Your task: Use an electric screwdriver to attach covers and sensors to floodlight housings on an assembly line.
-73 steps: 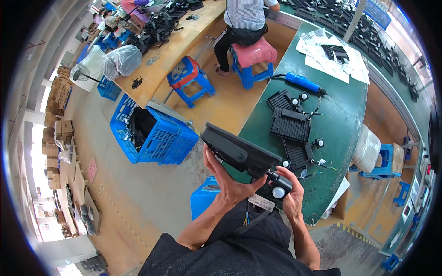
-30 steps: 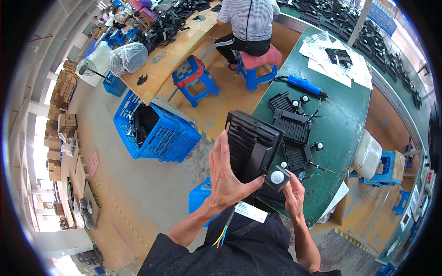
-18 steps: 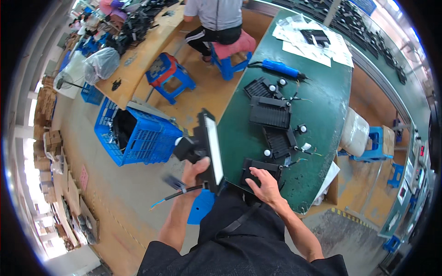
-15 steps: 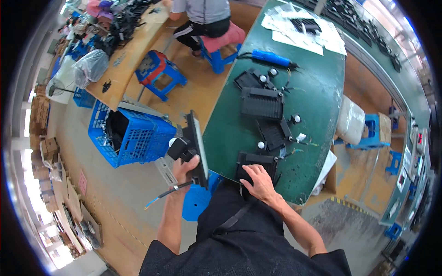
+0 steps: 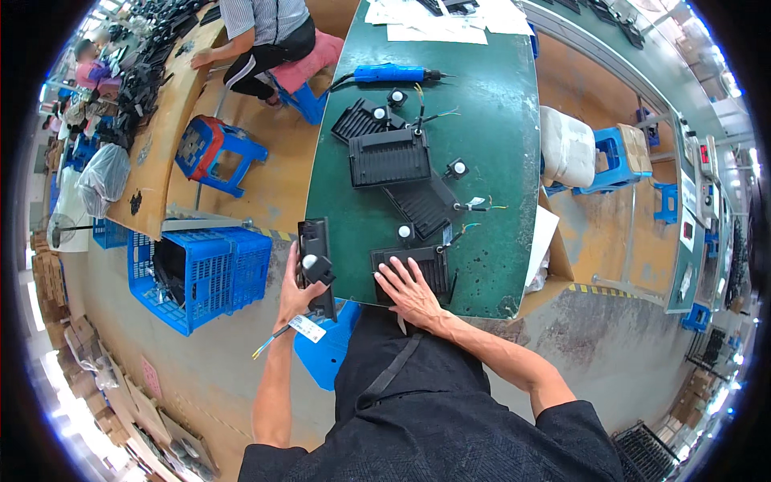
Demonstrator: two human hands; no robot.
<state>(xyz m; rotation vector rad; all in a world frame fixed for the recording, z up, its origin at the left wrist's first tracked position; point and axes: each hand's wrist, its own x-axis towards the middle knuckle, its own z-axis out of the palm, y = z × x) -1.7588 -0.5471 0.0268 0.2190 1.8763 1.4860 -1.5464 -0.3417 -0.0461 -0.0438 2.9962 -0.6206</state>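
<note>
My left hand (image 5: 294,296) grips a black floodlight (image 5: 315,238) with a white-domed sensor, held upright just off the table's left edge. A short cable with bare coloured wires and a white tag (image 5: 307,328) hangs below it. My right hand (image 5: 414,296) lies with fingers spread on another black floodlight (image 5: 434,271) at the table's near edge, partly covering it. Beyond it, several similar finned floodlights (image 5: 391,158) with white-domed sensors and loose wires lie overlapping on the green tabletop (image 5: 494,193).
A blue electric screwdriver (image 5: 389,74) lies farther back, before some white papers (image 5: 438,34). Left of the table stand a blue crate (image 5: 249,269) and a red-and-blue stool (image 5: 233,153). A seated person (image 5: 269,24) works at a wooden bench. Another blue stool (image 5: 612,161) stands right.
My view has shifted, so the table appears farther left. The floodlight in my left hand has turned, bringing its sensor toward me. My right hand's fingers have spread flatter over the near floodlight.
</note>
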